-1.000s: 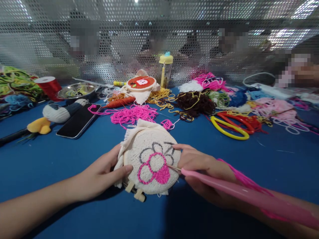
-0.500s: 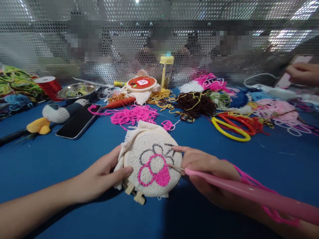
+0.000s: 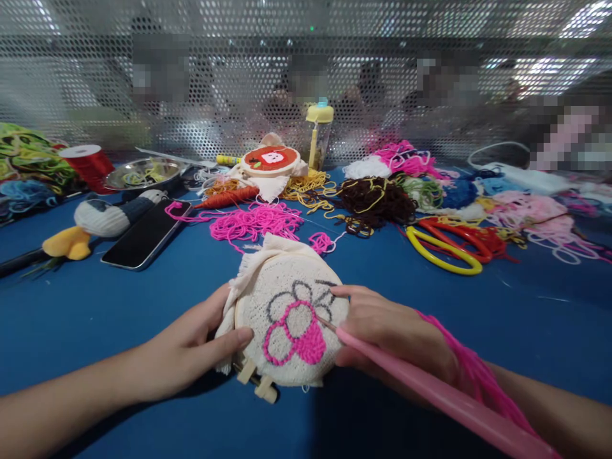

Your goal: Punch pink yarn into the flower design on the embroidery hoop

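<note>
My left hand point(image 3: 208, 335) grips the lower left rim of a round embroidery hoop point(image 3: 296, 319), its thumb on top of the cream cloth. Dark petal outlines are drawn on the cloth; pink yarn loops fill one petal and ring the centre and a second petal. A pink-handled punch needle point(image 3: 406, 370) is held in my right hand point(image 3: 387, 331), its metal tip at the edge of the pink ring. My right index finger touches the cloth near the upper right outline. Pink yarn point(image 3: 478, 363) trails over the right wrist.
Behind the hoop lie a pink yarn heap point(image 3: 258, 220), brown yarn point(image 3: 377, 201) and a finished red hoop piece point(image 3: 270, 159). A phone point(image 3: 146, 239) lies at left. Yellow-and-red-handled scissors-like loops point(image 3: 442, 252) lie at right. A yellow-lidded bottle point(image 3: 319, 137) stands before the perforated metal panel.
My right hand and the punch needle have shifted slightly left, and the handle now slants more steeply downward. The other person's hand at the far right no longer shows clearly.
</note>
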`<action>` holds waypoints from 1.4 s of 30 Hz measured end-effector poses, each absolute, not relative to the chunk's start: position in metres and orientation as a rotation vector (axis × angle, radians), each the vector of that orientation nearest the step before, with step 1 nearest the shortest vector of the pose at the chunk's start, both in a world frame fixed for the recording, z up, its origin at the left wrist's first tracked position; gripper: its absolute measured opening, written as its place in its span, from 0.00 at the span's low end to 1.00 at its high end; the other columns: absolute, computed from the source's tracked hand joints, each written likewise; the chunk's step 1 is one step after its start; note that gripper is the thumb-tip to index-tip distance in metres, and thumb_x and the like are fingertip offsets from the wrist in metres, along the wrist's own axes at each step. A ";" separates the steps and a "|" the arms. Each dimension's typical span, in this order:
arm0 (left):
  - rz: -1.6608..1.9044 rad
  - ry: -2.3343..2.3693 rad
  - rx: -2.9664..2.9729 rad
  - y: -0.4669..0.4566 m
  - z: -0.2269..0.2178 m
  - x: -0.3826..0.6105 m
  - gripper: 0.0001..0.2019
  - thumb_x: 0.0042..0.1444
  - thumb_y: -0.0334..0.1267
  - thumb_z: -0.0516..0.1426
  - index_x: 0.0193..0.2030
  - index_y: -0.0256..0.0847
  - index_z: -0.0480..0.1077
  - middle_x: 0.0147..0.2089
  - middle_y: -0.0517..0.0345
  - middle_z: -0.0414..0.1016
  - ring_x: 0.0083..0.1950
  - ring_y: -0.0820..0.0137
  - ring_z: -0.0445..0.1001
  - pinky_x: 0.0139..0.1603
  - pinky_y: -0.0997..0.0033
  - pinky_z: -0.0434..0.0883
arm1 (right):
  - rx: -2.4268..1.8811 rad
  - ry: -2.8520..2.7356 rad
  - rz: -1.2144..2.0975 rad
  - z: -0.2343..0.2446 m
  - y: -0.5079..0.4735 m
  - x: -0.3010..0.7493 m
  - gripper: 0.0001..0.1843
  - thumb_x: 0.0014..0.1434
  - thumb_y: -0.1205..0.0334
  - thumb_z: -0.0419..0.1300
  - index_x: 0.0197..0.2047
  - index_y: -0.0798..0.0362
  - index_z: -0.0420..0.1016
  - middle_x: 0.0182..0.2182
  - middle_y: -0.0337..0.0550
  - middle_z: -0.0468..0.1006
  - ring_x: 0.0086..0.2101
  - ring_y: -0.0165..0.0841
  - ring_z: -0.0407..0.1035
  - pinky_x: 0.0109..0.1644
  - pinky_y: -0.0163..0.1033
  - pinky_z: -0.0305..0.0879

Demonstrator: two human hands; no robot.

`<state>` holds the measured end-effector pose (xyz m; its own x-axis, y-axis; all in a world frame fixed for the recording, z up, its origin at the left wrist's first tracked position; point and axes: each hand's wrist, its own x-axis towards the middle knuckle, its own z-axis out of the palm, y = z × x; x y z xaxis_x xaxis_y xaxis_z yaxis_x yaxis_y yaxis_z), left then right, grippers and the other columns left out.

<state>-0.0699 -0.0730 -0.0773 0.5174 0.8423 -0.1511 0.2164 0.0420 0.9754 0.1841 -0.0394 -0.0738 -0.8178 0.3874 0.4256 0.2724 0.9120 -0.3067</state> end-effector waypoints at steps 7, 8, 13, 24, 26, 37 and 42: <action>0.633 1.030 1.744 -0.075 -0.075 -0.071 0.28 0.56 0.38 0.48 0.61 0.51 0.40 0.58 0.58 0.58 0.51 0.66 0.64 0.52 0.67 0.61 | -0.526 -2.534 0.176 -0.069 -0.048 0.178 0.16 0.60 0.68 0.42 0.29 0.56 0.69 0.21 0.37 0.69 0.26 0.25 0.60 0.46 0.38 0.54; 0.630 1.029 1.786 -0.076 -0.075 -0.071 0.28 0.56 0.38 0.48 0.61 0.51 0.40 0.58 0.58 0.58 0.51 0.66 0.63 0.53 0.68 0.61 | -0.580 -2.504 0.135 -0.066 -0.050 0.176 0.17 0.60 0.69 0.42 0.27 0.55 0.69 0.19 0.37 0.69 0.25 0.25 0.60 0.45 0.37 0.55; 0.565 0.998 1.913 -0.076 -0.071 -0.075 0.29 0.55 0.37 0.50 0.61 0.51 0.42 0.59 0.59 0.57 0.49 0.66 0.64 0.55 0.67 0.59 | -0.882 -2.442 0.189 -0.059 -0.056 0.169 0.22 0.60 0.63 0.44 0.19 0.56 0.67 0.17 0.38 0.66 0.24 0.25 0.60 0.39 0.33 0.58; 0.638 0.964 1.500 -0.066 -0.075 -0.075 0.27 0.56 0.41 0.48 0.62 0.48 0.41 0.62 0.54 0.52 0.59 0.58 0.54 0.57 0.59 0.57 | -0.549 -2.261 0.560 -0.073 -0.052 0.183 0.10 0.58 0.56 0.49 0.32 0.54 0.63 0.23 0.38 0.69 0.30 0.27 0.66 0.42 0.36 0.63; 0.650 0.961 1.476 -0.066 -0.077 -0.076 0.27 0.56 0.41 0.48 0.61 0.49 0.42 0.62 0.56 0.52 0.60 0.59 0.53 0.58 0.61 0.56 | -0.596 -2.243 0.545 -0.067 -0.055 0.183 0.06 0.58 0.59 0.49 0.34 0.52 0.62 0.25 0.39 0.71 0.33 0.28 0.67 0.39 0.33 0.65; 0.631 1.015 1.451 -0.066 -0.077 -0.078 0.27 0.55 0.42 0.49 0.61 0.51 0.44 0.62 0.59 0.51 0.61 0.59 0.51 0.58 0.60 0.54 | -0.760 -2.254 0.559 -0.064 -0.056 0.189 0.05 0.55 0.68 0.51 0.36 0.51 0.61 0.30 0.39 0.72 0.36 0.30 0.69 0.39 0.33 0.68; 0.612 1.025 1.455 -0.067 -0.077 -0.078 0.28 0.55 0.42 0.49 0.61 0.49 0.43 0.63 0.56 0.49 0.61 0.58 0.50 0.59 0.58 0.53 | -0.722 -2.191 0.581 -0.064 -0.057 0.189 0.06 0.54 0.69 0.52 0.36 0.50 0.61 0.29 0.40 0.73 0.39 0.32 0.70 0.41 0.35 0.68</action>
<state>-0.0782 -0.0672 -0.0766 0.4741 0.8597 -0.1902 0.2404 0.0814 0.9673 0.1887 -0.0568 -0.0639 -0.5640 0.6504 0.5088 0.3129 0.7385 -0.5972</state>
